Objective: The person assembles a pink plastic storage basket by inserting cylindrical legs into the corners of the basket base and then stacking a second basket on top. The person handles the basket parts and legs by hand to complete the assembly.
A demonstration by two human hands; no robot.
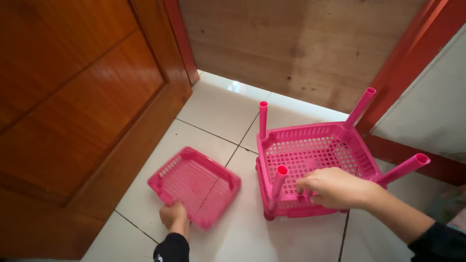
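Observation:
A flat pink plastic lattice tray (194, 182) lies on the white tiled floor. My left hand (173, 215) grips its near edge. To the right stands a pink lattice rack (318, 155) of stacked trays, with several pink tubes rising from its corners, such as the front left tube (278, 182). My right hand (335, 188) rests on the rack's near rim, fingers curled over the mesh beside that tube. Both arms wear dark sleeves.
An orange-brown wooden door (73, 106) stands open at the left. A plain plywood panel (301, 43) closes the back, framed in red wood (412, 53). A white wall (432, 111) with a red skirting is at the right.

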